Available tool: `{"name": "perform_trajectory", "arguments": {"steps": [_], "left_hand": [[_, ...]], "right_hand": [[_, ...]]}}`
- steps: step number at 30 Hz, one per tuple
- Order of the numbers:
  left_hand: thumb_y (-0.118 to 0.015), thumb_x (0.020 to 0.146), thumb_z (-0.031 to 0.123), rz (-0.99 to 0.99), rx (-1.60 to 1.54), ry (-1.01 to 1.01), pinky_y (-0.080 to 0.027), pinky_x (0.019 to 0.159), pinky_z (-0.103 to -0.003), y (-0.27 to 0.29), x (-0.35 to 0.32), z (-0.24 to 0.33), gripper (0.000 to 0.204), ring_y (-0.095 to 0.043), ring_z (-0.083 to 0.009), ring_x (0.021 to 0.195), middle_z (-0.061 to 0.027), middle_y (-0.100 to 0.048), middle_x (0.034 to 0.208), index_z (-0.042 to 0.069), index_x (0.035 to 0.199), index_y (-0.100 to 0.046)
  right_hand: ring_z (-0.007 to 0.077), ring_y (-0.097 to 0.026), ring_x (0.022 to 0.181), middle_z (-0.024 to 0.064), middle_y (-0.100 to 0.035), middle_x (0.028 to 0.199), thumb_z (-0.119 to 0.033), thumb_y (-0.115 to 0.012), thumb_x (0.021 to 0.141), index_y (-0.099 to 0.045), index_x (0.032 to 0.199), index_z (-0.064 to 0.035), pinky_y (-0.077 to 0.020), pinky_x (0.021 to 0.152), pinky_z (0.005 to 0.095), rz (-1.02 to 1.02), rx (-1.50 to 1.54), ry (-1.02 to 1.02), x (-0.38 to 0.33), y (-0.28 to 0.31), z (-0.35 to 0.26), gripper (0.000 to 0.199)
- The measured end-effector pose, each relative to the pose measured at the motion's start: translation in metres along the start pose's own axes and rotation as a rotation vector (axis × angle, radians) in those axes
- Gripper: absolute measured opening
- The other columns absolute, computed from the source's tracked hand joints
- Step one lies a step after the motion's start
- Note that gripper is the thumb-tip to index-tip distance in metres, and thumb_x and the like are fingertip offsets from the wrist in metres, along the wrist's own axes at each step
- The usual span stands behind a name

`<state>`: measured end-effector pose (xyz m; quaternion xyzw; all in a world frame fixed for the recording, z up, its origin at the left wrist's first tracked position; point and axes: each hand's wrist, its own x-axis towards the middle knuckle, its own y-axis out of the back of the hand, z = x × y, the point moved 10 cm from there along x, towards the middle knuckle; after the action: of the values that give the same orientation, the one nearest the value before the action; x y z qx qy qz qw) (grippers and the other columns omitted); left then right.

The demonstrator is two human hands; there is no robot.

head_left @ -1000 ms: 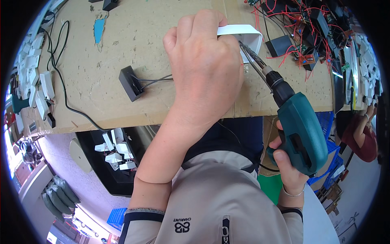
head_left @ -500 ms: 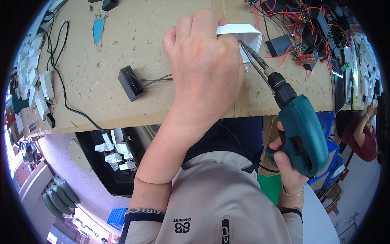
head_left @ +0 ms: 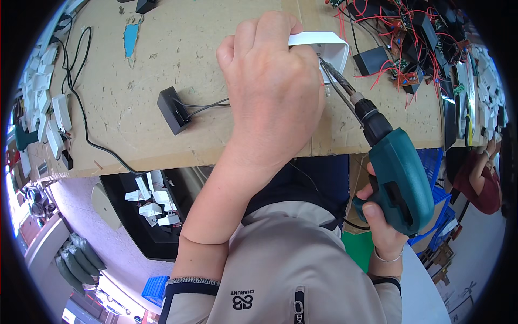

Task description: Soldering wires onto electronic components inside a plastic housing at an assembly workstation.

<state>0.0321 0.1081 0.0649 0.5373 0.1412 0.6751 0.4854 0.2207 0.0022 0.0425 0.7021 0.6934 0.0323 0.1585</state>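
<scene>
My left hand (head_left: 275, 89) is closed on a white plastic casing (head_left: 337, 54) above the table, and its fingertips are hidden behind the casing wall. In my right hand (head_left: 383, 227) is a green soldering gun (head_left: 402, 181), gripped by its handle with the fingers at the trigger. Its metal tip and thin side tube (head_left: 345, 92) point up and left into the casing's open side. What the tip touches inside cannot be made out. Left of my hand lies a small black box (head_left: 174, 110), whose two dark wires run behind my left hand.
Circuit boards, red wires and black boxes form a tangled pile (head_left: 410, 43) at the far right. A black cable (head_left: 86, 119) crosses the cardboard-topped table (head_left: 199, 54) on the left. White casings (head_left: 154, 200) fill a black bin below the edge. Another person's arm (head_left: 480, 173) shows at right.
The soldering gun has shifted very slightly, its tip a little lower and to the right in the casing. My left hand and the casing have hardly moved.
</scene>
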Motion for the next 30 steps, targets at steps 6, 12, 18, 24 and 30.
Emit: {"name": "perform_trajectory", "arguments": {"steps": [6, 12, 18, 24, 30], "left_hand": [[-0.063, 0.063, 0.004, 0.007, 0.004, -0.002, -0.037, 0.075, -0.036, 0.001, 0.000, 0.001, 0.002, -0.052, -0.0238, 0.084, -0.0062, -0.057, 0.092, 0.003, 0.064, -0.064], [-0.063, 0.063, 0.004, 0.005, 0.012, -0.004, -0.037, 0.075, -0.036, 0.000, -0.001, 0.001, 0.002, -0.052, -0.0237, 0.084, -0.0063, -0.057, 0.092, 0.002, 0.065, -0.064], [-0.064, 0.063, 0.005, 0.019, 0.010, -0.008, -0.037, 0.076, -0.036, 0.001, -0.002, 0.001, 0.003, -0.053, -0.0237, 0.084, -0.0065, -0.057, 0.092, 0.003, 0.065, -0.065], [-0.065, 0.066, 0.007, -0.007, 0.017, -0.008, -0.037, 0.078, -0.036, 0.004, -0.002, 0.001, 0.007, -0.053, -0.0244, 0.087, -0.0074, -0.058, 0.095, 0.003, 0.071, -0.066], [-0.066, 0.068, 0.008, -0.040, 0.017, -0.021, -0.037, 0.081, -0.036, 0.003, -0.004, 0.000, 0.009, -0.054, -0.0249, 0.090, -0.0086, -0.058, 0.098, 0.002, 0.075, -0.067]], "right_hand": [[0.0175, -0.062, 0.078, 0.0097, -0.063, 0.087, -0.010, -0.075, 0.071, -0.054, 0.112, 0.0010, -0.0487, 0.066, 0.0276, -0.012, 0.039, -0.011, -0.004, 0.002, 0.000, 0.047], [0.0184, -0.062, 0.075, 0.0210, -0.057, 0.112, -0.023, -0.074, 0.072, -0.045, 0.123, 0.0047, -0.0507, 0.071, 0.0299, -0.009, 0.002, -0.101, -0.016, 0.008, 0.005, 0.066], [0.0176, -0.062, 0.075, 0.0203, -0.058, 0.111, -0.027, -0.075, 0.072, -0.046, 0.122, 0.0051, -0.0510, 0.069, 0.0283, 0.006, -0.006, -0.047, -0.020, 0.015, 0.001, 0.066], [0.0164, -0.062, 0.074, 0.0187, -0.059, 0.110, -0.027, -0.075, 0.072, -0.048, 0.120, 0.0058, -0.0507, 0.068, 0.0265, 0.002, 0.029, 0.001, -0.021, 0.018, -0.002, 0.064], [0.0162, -0.062, 0.074, 0.0187, -0.059, 0.110, -0.028, -0.076, 0.071, -0.048, 0.120, 0.0059, -0.0508, 0.068, 0.0264, 0.043, 0.023, -0.017, -0.022, 0.020, 0.000, 0.065]]}}
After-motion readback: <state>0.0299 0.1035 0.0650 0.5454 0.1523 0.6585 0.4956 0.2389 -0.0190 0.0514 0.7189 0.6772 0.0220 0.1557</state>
